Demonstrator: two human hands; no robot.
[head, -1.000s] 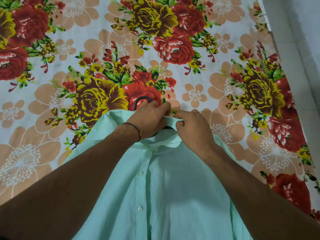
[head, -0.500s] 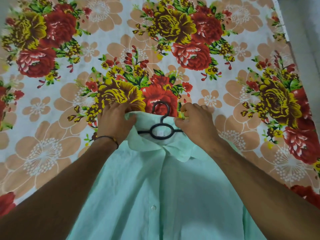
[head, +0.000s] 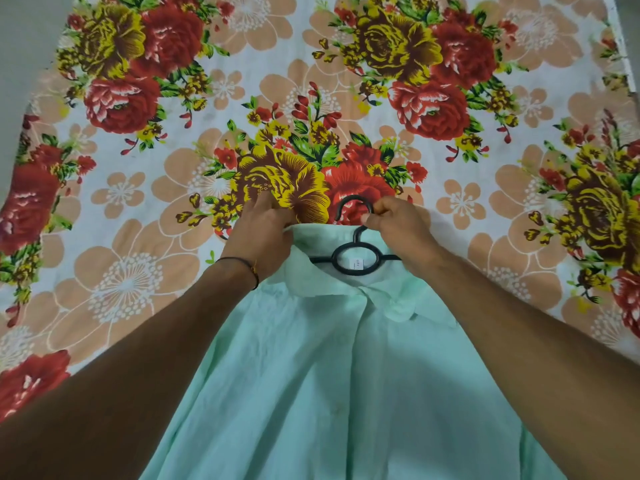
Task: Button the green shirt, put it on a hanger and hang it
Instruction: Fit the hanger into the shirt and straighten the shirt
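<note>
The pale green shirt (head: 332,368) lies buttoned and face up on the flowered bedsheet, collar pointing away from me. A black plastic hanger (head: 356,259) sits inside the neck, its ring and hook sticking out past the collar. My left hand (head: 266,237) grips the left side of the collar at the shoulder. My right hand (head: 398,230) pinches the hanger's hook with thumb and forefinger, its palm resting over the right side of the collar. The hanger's arms are hidden under the fabric.
The flowered bedsheet (head: 173,209) covers the whole surface around the shirt. Its right edge (head: 620,46) shows at the top right, with grey floor beyond. A strip of grey floor (head: 20,46) shows at the top left.
My right hand has shifted from the collar's right side up onto the hanger's hook. My left hand has stayed on the left collar. The view has drifted a little to the left.
</note>
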